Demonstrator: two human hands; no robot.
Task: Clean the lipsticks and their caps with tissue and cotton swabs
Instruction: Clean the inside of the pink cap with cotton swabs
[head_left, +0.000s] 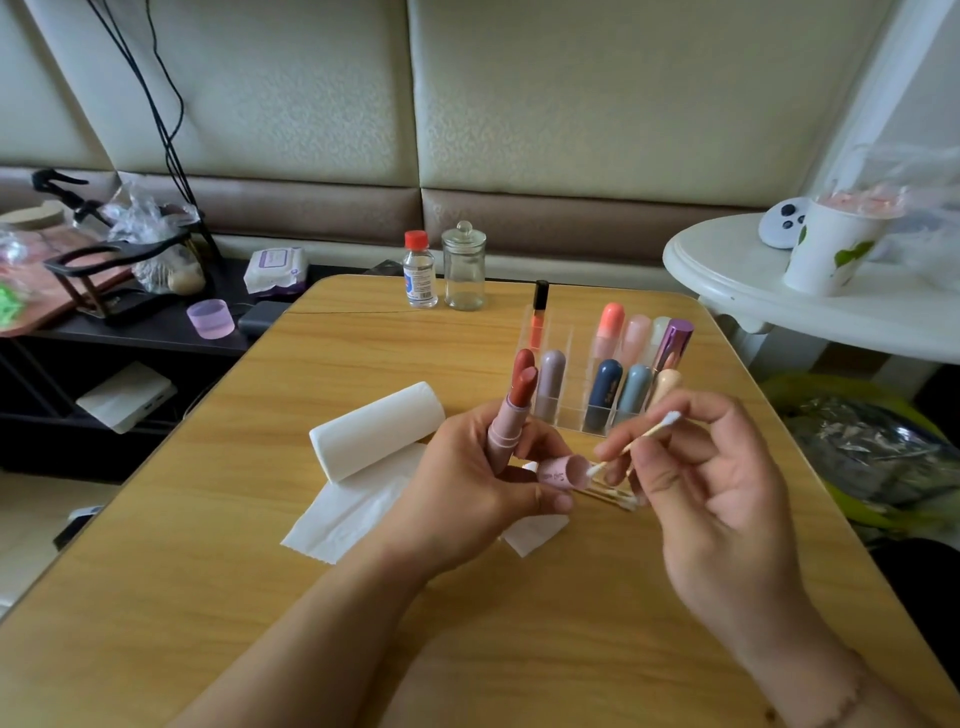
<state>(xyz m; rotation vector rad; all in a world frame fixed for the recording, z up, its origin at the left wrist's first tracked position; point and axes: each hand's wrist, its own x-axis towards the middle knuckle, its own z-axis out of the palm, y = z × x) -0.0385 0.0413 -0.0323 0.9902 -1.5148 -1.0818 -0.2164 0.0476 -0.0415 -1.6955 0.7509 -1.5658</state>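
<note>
The left hand (467, 493) is gripping two things at once: the opened lipstick (511, 413), standing upright with its reddish bullet exposed, and the pink cap (561, 473), pinched lower down with its mouth facing right; the right hand (717, 488) is pinching a cotton swab (631, 441) by the stick, its lower tip sitting at the cap's opening. To do this well, the swab probably wants rotating against the inner wall with light pressure while the cap is being held steady, and the bare bullet needs keeping away from fingers and swab. Spare swabs (613, 496) are lying on the worktop (260, 597) just under the hands, on a sheet of tissue (337, 519) trailing from the roll (374, 428); behind, a clear organiser (566, 415) is holding further capped lipsticks, close to the right hand's knuckles and likely to be knocked; a small bottle (420, 275) and a glass jar (464, 273) are standing at the far edge, well apart.
</note>
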